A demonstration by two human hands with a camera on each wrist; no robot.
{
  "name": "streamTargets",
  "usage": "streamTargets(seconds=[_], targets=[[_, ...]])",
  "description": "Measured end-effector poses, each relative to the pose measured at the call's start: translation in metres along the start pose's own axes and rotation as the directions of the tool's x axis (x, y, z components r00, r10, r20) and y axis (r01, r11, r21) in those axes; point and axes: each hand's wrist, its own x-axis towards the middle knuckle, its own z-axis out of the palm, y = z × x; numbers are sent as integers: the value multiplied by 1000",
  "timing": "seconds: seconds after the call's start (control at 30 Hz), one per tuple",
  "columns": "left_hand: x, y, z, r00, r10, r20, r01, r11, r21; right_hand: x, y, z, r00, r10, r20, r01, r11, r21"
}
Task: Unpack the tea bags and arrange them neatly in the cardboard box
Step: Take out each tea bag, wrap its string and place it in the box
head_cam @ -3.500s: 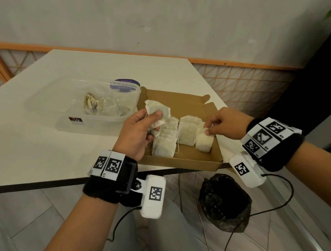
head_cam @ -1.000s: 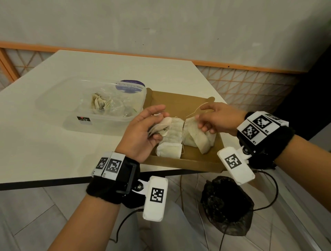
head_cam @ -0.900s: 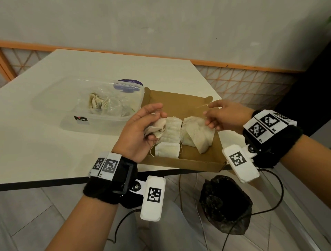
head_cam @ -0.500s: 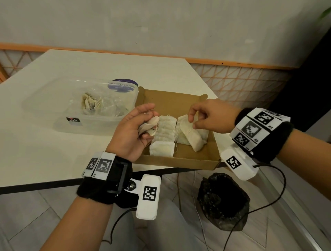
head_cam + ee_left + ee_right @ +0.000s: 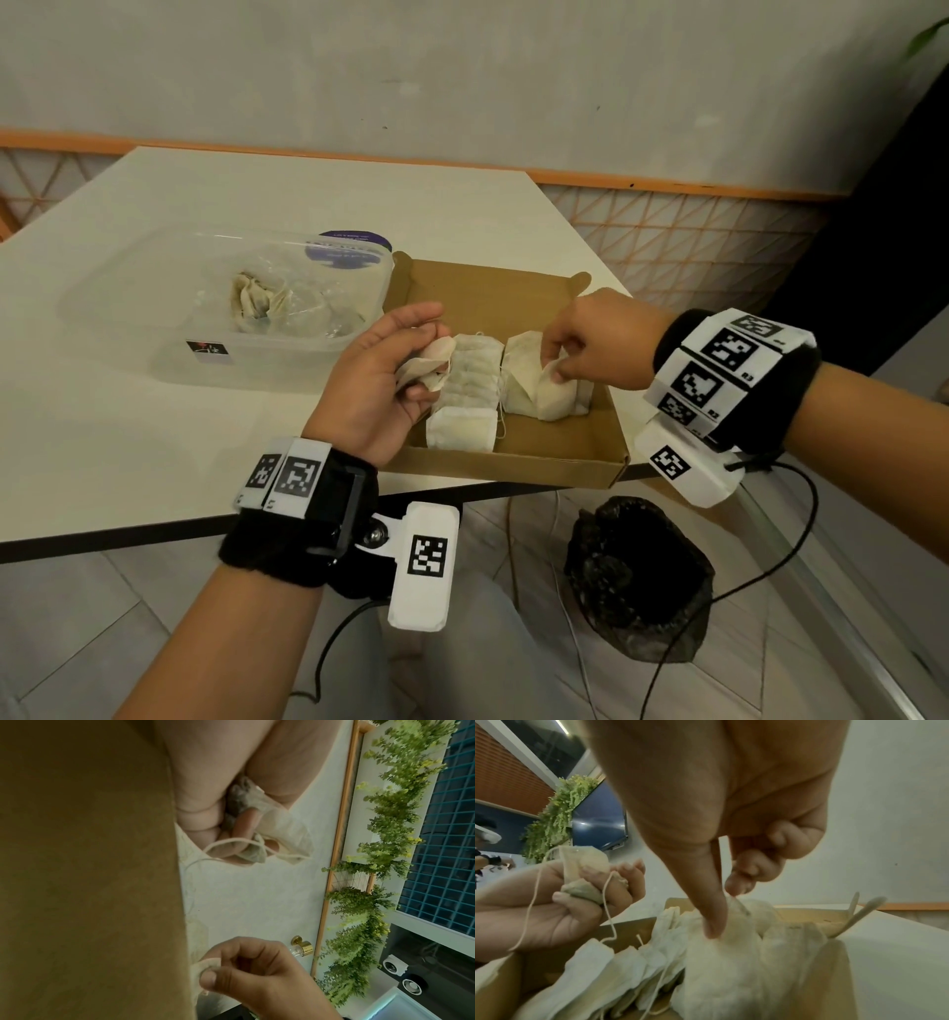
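A shallow brown cardboard box [image 5: 560, 465] lies at the table's near edge. Inside it a row of white tea bags [image 5: 470, 390] stands on the left, and a looser pile of tea bags [image 5: 539, 395] leans on the right. My left hand [image 5: 390, 370] hovers at the box's left edge and grips a crumpled tea bag [image 5: 429, 362] [image 5: 272, 825] [image 5: 585, 874] with its string dangling. My right hand [image 5: 590, 342] reaches into the box and pinches the top of a tea bag [image 5: 731, 923] in the right pile between thumb and forefinger.
A clear plastic tub [image 5: 169, 329] with crumpled wrappers [image 5: 262, 303] and a purple label stands left of the box. A black bag [image 5: 637, 575] sits on the floor under the table edge. Wrist-camera cables hang below both arms.
My right hand dropped from holding up a string to pinching a tea bag in the right pile. The left hand kept its tea bag and lowered from above the box to its left edge.
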Motion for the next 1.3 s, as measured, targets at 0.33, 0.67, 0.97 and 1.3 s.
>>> streamTargets(seconds=[0.33, 0.67, 0.97, 1.3], targets=[[1, -1, -1, 1000, 0, 5, 1, 1000, -4, 15, -23, -10, 988, -105, 114, 124, 977, -172], [2, -1, -3, 1000, -7, 27, 7, 1000, -24, 21, -31, -10, 988, -45, 147, 84, 959, -271], [3, -1, -5, 999, -6, 44, 8, 999, -36, 7, -4, -15, 997, -60, -55, 57, 997, -61], [-1, -6, 0, 986, 75, 152, -113, 959, 260, -25, -18, -35, 985, -115, -129, 160, 885, 437]])
